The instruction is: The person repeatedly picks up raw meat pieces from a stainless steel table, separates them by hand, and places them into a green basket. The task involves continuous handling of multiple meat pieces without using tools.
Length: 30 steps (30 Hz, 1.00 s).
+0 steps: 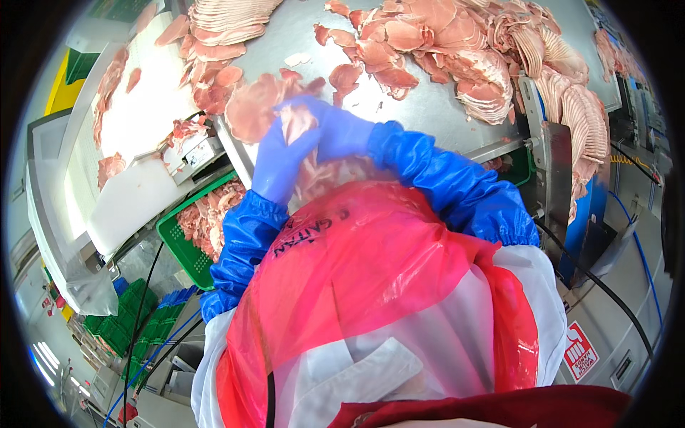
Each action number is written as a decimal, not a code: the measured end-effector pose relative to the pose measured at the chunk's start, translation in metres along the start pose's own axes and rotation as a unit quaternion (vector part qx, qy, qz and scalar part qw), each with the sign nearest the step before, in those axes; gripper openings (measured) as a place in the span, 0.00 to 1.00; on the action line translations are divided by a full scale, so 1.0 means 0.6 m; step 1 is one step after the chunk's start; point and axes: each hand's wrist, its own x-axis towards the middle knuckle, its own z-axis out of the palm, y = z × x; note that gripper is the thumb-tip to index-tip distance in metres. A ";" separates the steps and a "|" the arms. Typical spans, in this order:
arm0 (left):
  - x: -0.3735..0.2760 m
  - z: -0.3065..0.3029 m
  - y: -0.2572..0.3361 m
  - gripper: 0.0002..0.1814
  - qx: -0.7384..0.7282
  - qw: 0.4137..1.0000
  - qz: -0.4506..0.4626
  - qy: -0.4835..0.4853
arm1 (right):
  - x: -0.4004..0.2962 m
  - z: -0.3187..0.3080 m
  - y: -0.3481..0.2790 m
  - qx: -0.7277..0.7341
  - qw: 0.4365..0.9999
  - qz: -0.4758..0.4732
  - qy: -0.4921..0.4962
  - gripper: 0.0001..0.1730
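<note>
Both my hands, in blue gloves and blue sleeve covers, meet near the front edge of a stainless steel table [439, 117]. My left hand [283, 155] and my right hand [332, 125] hold a pale piece of sliced raw meat [296, 124] between them. Just beyond my left hand lie larger pink meat slices [254, 107], somewhat blurred. More meat [337, 176] lies below my hands, against the red apron. A loose pile of meat slices [390, 43] spreads over the far part of the table. A small whitish scrap [297, 59] lies apart from it.
At left, a green crate [200, 267] of meat pieces stands below a white conveyor belt [155, 69] bearing slices. Fanned slices [230, 18] lie at the far left. At right, a metal slicer part [555, 176] stands beside overlapping slices [583, 115]. A black cable [599, 283] hangs there.
</note>
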 end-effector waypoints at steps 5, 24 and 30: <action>-0.010 0.049 0.008 0.28 0.038 0.997 0.064 -0.029 | 0.008 0.065 0.124 -0.024 0.986 -0.020 0.162 0.27; -0.050 -0.009 0.091 0.29 0.014 0.995 0.044 0.087 | 0.075 -0.083 0.173 -0.339 0.919 0.182 0.089 0.17; -0.089 -0.043 0.184 0.24 0.097 0.960 0.218 0.149 | 0.087 -0.155 0.167 -0.416 0.869 0.264 0.038 0.30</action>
